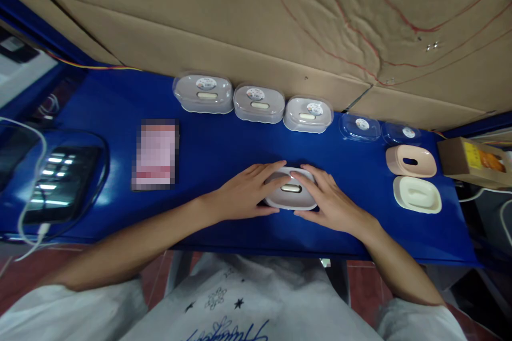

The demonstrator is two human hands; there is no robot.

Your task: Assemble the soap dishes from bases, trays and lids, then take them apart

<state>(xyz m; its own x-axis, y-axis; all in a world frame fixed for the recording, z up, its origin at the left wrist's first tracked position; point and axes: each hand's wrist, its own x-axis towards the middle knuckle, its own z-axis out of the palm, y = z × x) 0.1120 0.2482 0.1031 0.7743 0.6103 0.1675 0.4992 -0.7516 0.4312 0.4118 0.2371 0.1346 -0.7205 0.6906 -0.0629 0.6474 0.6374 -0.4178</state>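
Note:
A pale grey oval box [290,201], which looks like a soap box, rests on the blue table in front of me. A cream piece shows in the slot at its middle. My left hand [256,189] grips the left end, its fingers on the far rim and its thumb by the near side. Around the right end, my right hand [322,194] is closed in the same way, with the index finger reaching over the inside. Parts of both ends are hidden under the fingers.
Along the cardboard wall stand several grey boxes under clear lids [259,104], then two loose clear lids [360,127]. A pink slotted tray [414,162] and a cream dish [418,194] lie right, near a carton [460,162]. Left are a blurred phone-like object [156,154] and a cabled tablet [64,184].

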